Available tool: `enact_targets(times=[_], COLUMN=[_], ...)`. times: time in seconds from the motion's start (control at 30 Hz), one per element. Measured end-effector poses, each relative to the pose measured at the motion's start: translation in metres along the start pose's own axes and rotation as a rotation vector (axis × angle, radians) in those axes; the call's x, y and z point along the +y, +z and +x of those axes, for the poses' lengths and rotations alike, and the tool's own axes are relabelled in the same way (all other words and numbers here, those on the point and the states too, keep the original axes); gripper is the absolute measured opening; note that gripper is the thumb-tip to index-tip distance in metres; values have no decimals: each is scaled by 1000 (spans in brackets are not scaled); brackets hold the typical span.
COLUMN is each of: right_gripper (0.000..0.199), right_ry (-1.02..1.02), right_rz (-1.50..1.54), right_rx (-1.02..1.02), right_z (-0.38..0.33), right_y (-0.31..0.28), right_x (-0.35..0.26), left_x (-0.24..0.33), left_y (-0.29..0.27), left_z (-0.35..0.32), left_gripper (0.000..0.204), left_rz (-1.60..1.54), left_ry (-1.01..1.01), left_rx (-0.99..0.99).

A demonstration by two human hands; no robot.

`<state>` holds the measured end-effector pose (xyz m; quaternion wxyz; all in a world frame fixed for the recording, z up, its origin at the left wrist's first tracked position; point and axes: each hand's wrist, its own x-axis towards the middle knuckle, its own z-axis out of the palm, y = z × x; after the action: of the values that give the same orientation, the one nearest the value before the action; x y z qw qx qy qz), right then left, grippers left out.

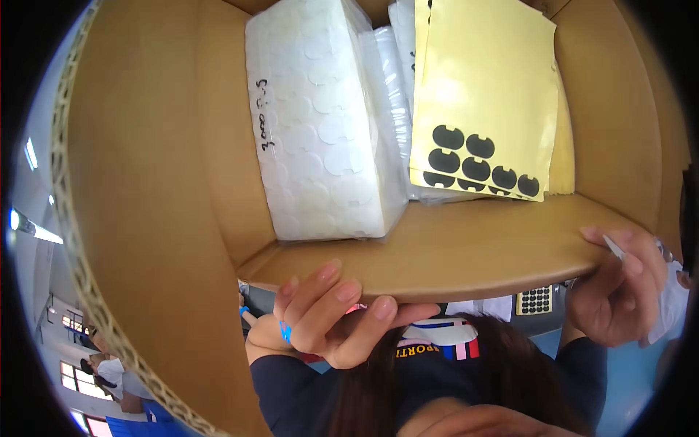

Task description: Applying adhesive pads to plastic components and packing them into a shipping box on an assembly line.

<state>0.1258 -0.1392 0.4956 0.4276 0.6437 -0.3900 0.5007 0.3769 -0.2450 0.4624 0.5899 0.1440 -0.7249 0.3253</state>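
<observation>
A brown cardboard box [451, 251] lies open in front of me, its near wall closest to my body. My left hand [335, 317], with a blue band round one finger, curls its fingertips over the rim of that wall. At the right end of the same wall is my right hand [619, 288], its fingers bent round a small pale pointed piece [614, 247] whose kind I cannot make out. Inside the box stands a wrapped stack of white sheets with rounded cut-outs [320, 138]. Beside it lie yellow sheets with black oval stickers [484, 95].
Clear plastic wrapping [393, 95] sits between the two stacks. Beyond the near wall are a calculator with pale keys [535, 300] and white paper [488, 307]. A tall cardboard side [138, 182] rises at the left. Another person [109, 375] is far off at lower left.
</observation>
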Motion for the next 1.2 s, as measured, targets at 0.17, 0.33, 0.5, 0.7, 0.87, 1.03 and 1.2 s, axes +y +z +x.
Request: enact_targets(times=[0.17,0.33,0.5,0.7,0.87,1.03,1.2], right_gripper=[35,22,34,15,14,18,24], right_ry=[-68,241,712,-201,-60,89,235], right_rz=[44,34,-645,8,161,-32,-109], right_rx=[-44,-26,-1274,-741,-788,-1035,-1248], right_z=[0,11,147,128,102,124,106], right_y=[-10,-7,0,67,92,108,137], right_x=[4,-8,-25,-26,-23,-31,-27], left_x=[-2,-2,-2,-13,2,6,-3], left_y=[2,19,19,-25,-8,-17,-15], left_z=[1,1,9,17,15,0,5], left_gripper=[40,27,21,50,39,44,43], left_rz=[29,49,-37,-62,-69,-103,-160], left_ry=[83,38,38,138,59,39,142], left_rx=[35,197,145,-232,-145,-150,-165])
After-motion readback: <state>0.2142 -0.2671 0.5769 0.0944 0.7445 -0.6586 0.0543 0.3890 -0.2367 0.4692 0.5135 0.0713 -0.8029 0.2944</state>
